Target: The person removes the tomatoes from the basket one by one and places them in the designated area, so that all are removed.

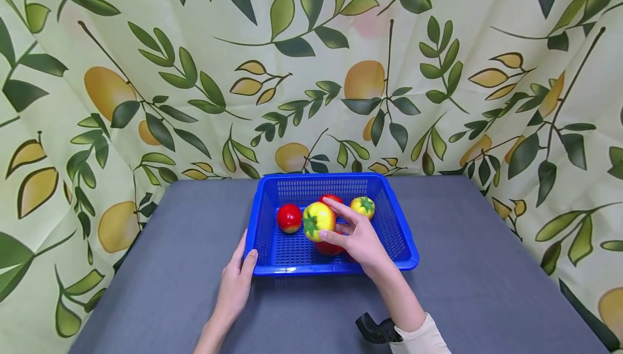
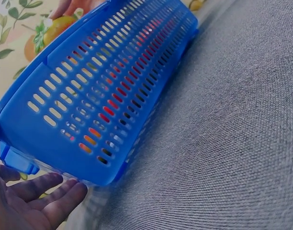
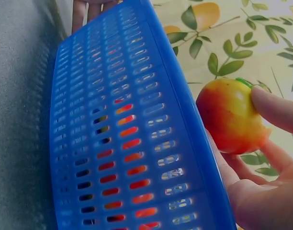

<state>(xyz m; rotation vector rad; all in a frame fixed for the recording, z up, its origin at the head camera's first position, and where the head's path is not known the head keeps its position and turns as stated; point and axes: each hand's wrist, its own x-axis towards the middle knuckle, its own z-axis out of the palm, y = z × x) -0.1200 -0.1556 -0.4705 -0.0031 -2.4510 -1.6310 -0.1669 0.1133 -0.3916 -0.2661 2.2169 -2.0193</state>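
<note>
One yellow-and-red tomato [image 1: 317, 218] is held between the thumb and fingers of the right hand [image 1: 360, 240], its green leafy top facing the wearer's left in the head view. The fingers are parted just far enough to span it; the right wrist view shows the thumb by the green top and other fingers around the underside. It is raised above the rim of a blue basket [image 1: 311, 271], within its outline from overhead. At the basket's near left corner, the left hand [image 1: 236, 278] grips the edge, thumb on the rim and fingers along the outer wall.

Inside the basket, a glossy red fruit [image 1: 289, 218] lies to the left of the held tomato. A second red fruit [image 1: 331, 199] shows behind the right fingers, and a third [image 1: 328, 248] is partly covered by the held tomato and right hand. A yellow tomato [image 1: 364, 208] lies near the far right corner.

Farther out, a black band [image 1: 377, 329] crosses the right wrist beside a white sleeve [image 1: 421, 338]. The basket stands on a grey desk [image 1: 146, 289], backed by a leaf-and-fruit-printed cloth [image 1: 292, 89].
</note>
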